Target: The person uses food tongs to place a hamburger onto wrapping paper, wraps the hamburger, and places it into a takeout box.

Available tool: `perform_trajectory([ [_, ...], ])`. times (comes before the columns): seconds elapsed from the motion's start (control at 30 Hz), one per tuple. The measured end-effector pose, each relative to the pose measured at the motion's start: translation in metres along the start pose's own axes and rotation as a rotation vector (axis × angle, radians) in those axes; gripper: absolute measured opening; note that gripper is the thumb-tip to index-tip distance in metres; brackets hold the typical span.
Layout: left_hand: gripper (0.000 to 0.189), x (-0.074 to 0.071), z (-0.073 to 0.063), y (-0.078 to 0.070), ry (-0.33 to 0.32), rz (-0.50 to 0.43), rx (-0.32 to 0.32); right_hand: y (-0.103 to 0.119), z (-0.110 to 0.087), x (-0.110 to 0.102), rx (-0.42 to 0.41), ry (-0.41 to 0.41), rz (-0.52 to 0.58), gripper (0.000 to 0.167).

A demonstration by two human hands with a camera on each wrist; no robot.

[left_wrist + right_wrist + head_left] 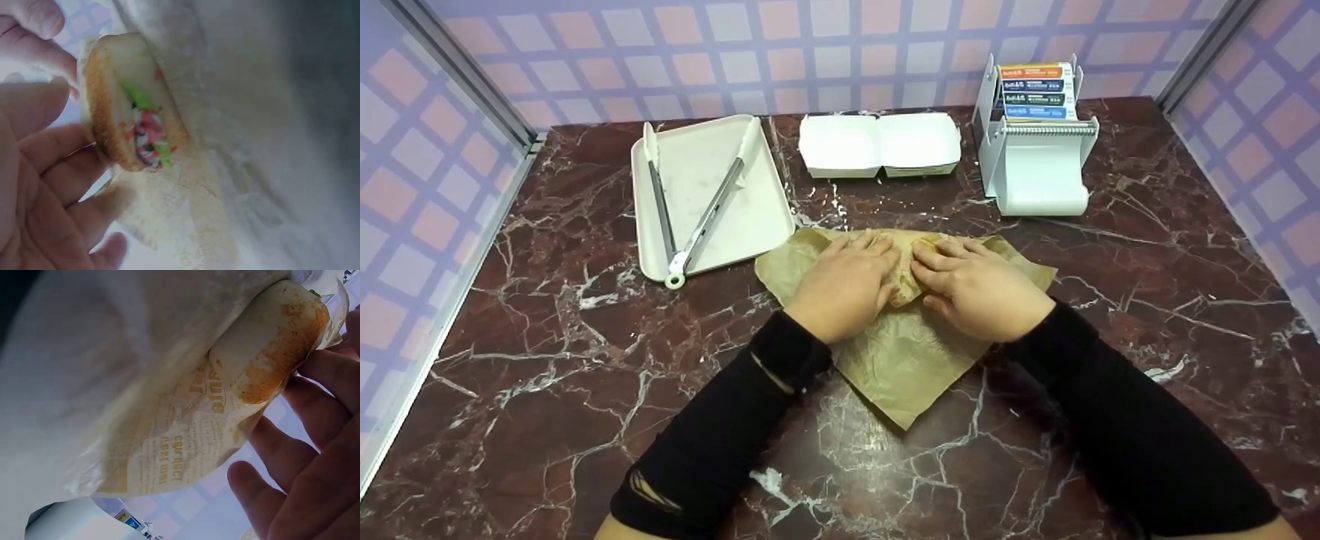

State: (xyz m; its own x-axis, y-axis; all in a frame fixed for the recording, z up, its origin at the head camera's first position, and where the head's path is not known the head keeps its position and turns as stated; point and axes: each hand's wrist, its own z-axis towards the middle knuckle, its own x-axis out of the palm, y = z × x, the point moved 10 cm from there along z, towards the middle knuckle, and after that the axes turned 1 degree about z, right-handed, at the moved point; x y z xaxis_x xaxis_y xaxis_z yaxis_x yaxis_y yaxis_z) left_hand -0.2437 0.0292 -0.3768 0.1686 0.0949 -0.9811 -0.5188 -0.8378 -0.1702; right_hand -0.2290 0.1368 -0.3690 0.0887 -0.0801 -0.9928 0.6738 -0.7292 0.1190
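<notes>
A sheet of brown printed wrapping paper (907, 367) lies with one corner toward me; its far part is folded over in the middle. Inside the fold, in the left wrist view, sits a filled bun (104, 118) with browned crust, green leaf, and red, white and dark bits showing. The head view hides the bun under paper and hands. My left hand (844, 281) rests on the left of the fold, fingers extended forward against the paper around the bun. My right hand (982, 289) presses the right side likewise, its fingers (323, 385) behind the paper at the crust.
Tongs (709, 217) lie spread on a white tray (750, 225) at the back left. Behind the paper stands an unfolded white box (877, 146). A label dispenser (1042, 169) with several coloured rolls is at the back right, before the checked wall (885, 52).
</notes>
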Motion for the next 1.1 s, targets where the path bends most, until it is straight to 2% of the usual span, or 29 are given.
perform_trajectory([
  [0.27,0.082,0.010,-0.006,-0.005,0.105,0.005,0.002,0.001,-0.001,-0.001,-0.028,0.001,0.011,0.056],
  [0.5,0.094,0.013,-0.009,-0.001,0.107,0.006,-0.026,0.000,-0.001,-0.002,-0.021,0.001,0.018,0.056],
  [0.63,0.095,0.010,-0.009,0.000,0.096,0.020,-0.028,0.001,-0.001,-0.003,-0.027,-0.005,0.006,0.056],
  [0.77,0.095,0.008,-0.008,-0.005,0.094,0.016,0.017,0.002,-0.001,-0.003,-0.038,-0.013,-0.005,0.054],
  [0.93,0.094,0.010,-0.008,-0.007,0.133,0.025,0.054,0.001,0.000,-0.003,-0.034,-0.006,-0.015,0.053],
  [1.1,0.089,0.013,-0.009,-0.006,0.160,0.017,0.065,0.000,0.000,-0.005,-0.048,-0.037,-0.016,0.052],
])
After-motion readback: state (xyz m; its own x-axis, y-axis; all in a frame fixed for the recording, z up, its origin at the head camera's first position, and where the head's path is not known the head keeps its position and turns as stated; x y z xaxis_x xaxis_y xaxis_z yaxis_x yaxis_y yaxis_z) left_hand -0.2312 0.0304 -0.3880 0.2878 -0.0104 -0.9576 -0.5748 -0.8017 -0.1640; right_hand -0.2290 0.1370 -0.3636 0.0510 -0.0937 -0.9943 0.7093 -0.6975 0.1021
